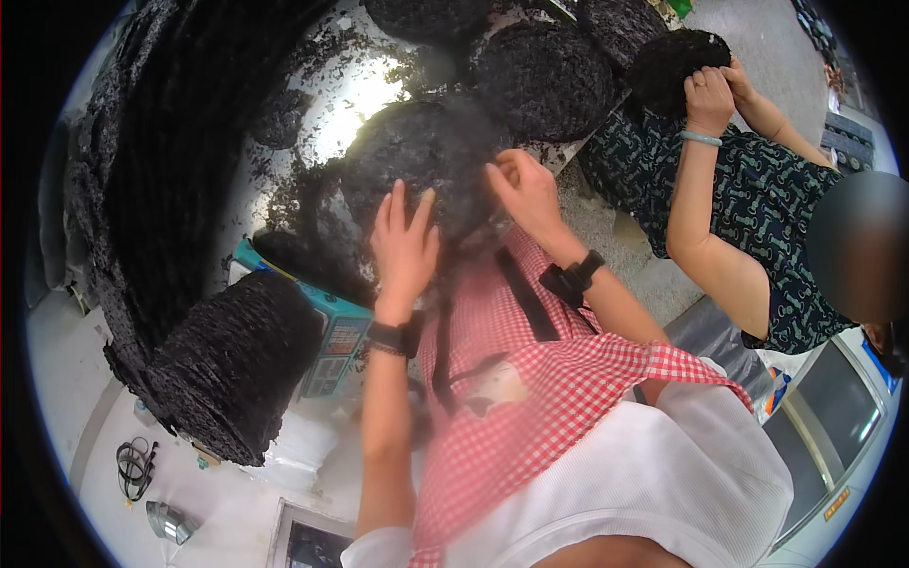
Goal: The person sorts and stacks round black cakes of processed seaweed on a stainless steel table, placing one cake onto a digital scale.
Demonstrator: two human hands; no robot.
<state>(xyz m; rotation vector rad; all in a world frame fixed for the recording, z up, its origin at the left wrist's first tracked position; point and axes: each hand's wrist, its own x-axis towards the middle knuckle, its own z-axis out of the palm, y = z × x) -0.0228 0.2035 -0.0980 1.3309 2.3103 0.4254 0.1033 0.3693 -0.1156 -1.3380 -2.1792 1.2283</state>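
Observation:
A round, dark cake of what looks like dried seaweed [419, 142] lies before me on a shiny metal tabletop [341, 106]. My left hand [406, 238] rests on its near part, palm down with the fingers spread. At the cake's right edge is my right hand [529, 192], its fingers curled towards the thumb; whether anything is pinched there cannot be made out. A hazy blur covers part of the cake. Another round cake [543, 82] lies just beyond my right hand.
Tall stacks of dark cakes [234, 362] rise on the left beside a teal carton [341, 334]. Loose black flakes [312, 177] litter the metal top. At right, a co-worker in a patterned dark top [753, 199] holds a similar cake [675, 71] with both hands.

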